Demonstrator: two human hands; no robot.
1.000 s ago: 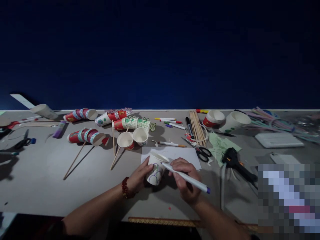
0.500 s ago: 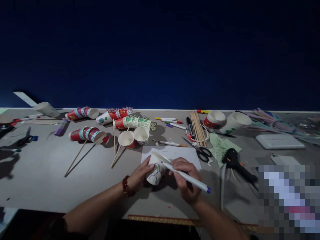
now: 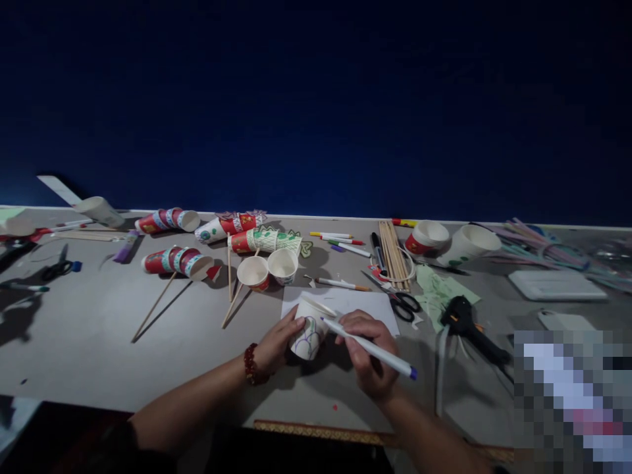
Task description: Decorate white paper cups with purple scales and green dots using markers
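Note:
A white paper cup (image 3: 307,341) with purple curved lines and a little green on its side is tilted in my left hand (image 3: 274,345), whose fingers and thumb wrap its left side. My right hand (image 3: 369,349) grips a white felt-tip marker (image 3: 382,355) with a purple end. The marker's tip is at the cup's right side, near the rim; I cannot tell whether it touches. Under and behind the cup lies a white sheet of paper (image 3: 365,308).
Two plain-mouthed paper cups (image 3: 253,273) and stacked, decorated cups on sticks (image 3: 172,262) lie to the left. Markers (image 3: 340,245), wooden sticks (image 3: 394,253), scissors (image 3: 405,306), green paper (image 3: 437,289) and a black glue gun (image 3: 471,329) lie behind and to the right.
The view has shifted slightly, moving the table things a little to the right. The cup looks turned a bit, with more of its purple drawing facing me. Both hands keep their holds.

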